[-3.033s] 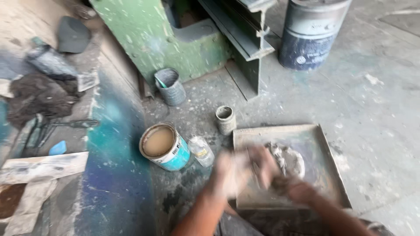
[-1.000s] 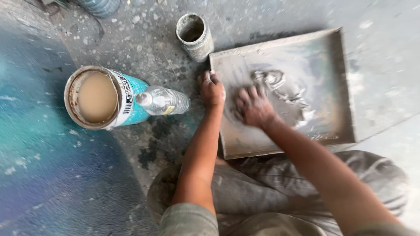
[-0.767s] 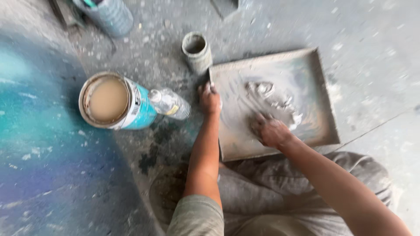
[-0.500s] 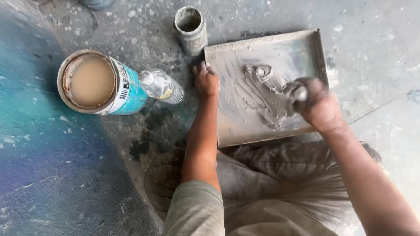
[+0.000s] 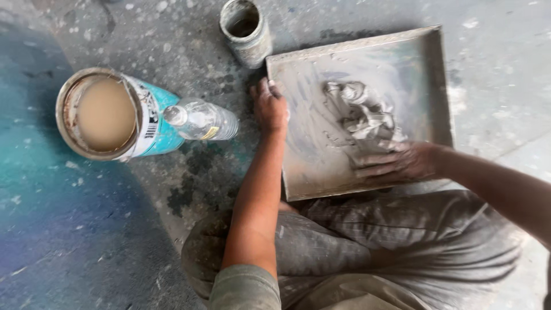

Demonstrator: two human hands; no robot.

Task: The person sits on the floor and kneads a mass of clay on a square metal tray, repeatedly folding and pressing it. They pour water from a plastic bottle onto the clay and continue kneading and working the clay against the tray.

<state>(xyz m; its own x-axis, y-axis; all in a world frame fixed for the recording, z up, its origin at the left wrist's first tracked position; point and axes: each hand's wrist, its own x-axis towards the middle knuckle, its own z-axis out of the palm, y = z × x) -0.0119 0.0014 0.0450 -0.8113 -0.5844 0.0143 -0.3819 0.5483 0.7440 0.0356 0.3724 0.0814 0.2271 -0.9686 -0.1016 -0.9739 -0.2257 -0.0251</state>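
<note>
The grey paste sits a bit right of the middle of the square metal tray, and I'd say the mixing is only partway there. It's 1 lumpy, ridged heap, wet-looking and shiny in spots, not a smooth even mass. A thin grey film is smeared over most of the tray floor around it, so there's stuff to scrape back in, and the lumps look like they need more working.

The right hand lies flat on the near edge of the heap, fingers spread and pointing left, coated in grey. It isn't clamped on anything, just open on the paste. The left hand is on the tray's left rim, fingers curled loosely over the edge; can't tell how firmly it's holding.

The tray rests on the concrete floor right in front of the person's folded legs. Just beyond its far-left corner stands 1 small dirty tin, looks empty. Left of the left hand lies 1 clear plastic bottle, touching a teal can full of beige liquid.
</note>
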